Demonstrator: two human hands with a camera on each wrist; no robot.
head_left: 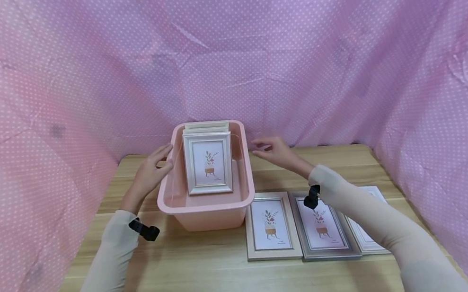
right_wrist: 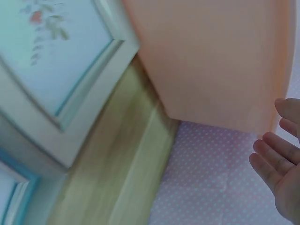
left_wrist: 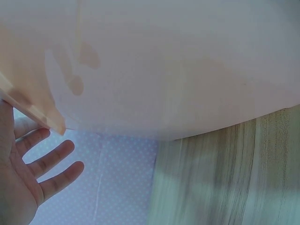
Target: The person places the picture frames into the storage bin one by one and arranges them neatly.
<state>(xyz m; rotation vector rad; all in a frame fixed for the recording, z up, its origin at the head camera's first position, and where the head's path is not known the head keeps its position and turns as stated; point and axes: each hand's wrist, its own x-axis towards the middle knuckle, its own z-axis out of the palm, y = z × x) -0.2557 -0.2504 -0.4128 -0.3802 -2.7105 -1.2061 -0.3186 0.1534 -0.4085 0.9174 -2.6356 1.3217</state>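
A pink plastic tub (head_left: 208, 220) stands on the table, with a white-silver picture frame (head_left: 212, 188) leaning inside it. Behind that one, the top edges of more pale frames (head_left: 205, 129) show. My left hand (head_left: 153, 169) is at the tub's left rim, fingers loosely extended. In the left wrist view the left hand (left_wrist: 33, 173) lies along the tub's rim (left_wrist: 33, 110), its thumb hidden. Just off the tub's right side is my right hand (head_left: 277, 152), holding nothing. The right wrist view shows the right hand (right_wrist: 283, 164) with relaxed fingers beside the tub wall (right_wrist: 215, 65).
To the tub's right, a cream frame (head_left: 250, 239), a grey-brown frame (head_left: 331, 254) and a white frame (head_left: 370, 246) lie in a row on the wooden table (head_left: 197, 283). My right forearm passes over the last two. Pink dotted cloth (head_left: 226, 70) hangs behind and at both sides.
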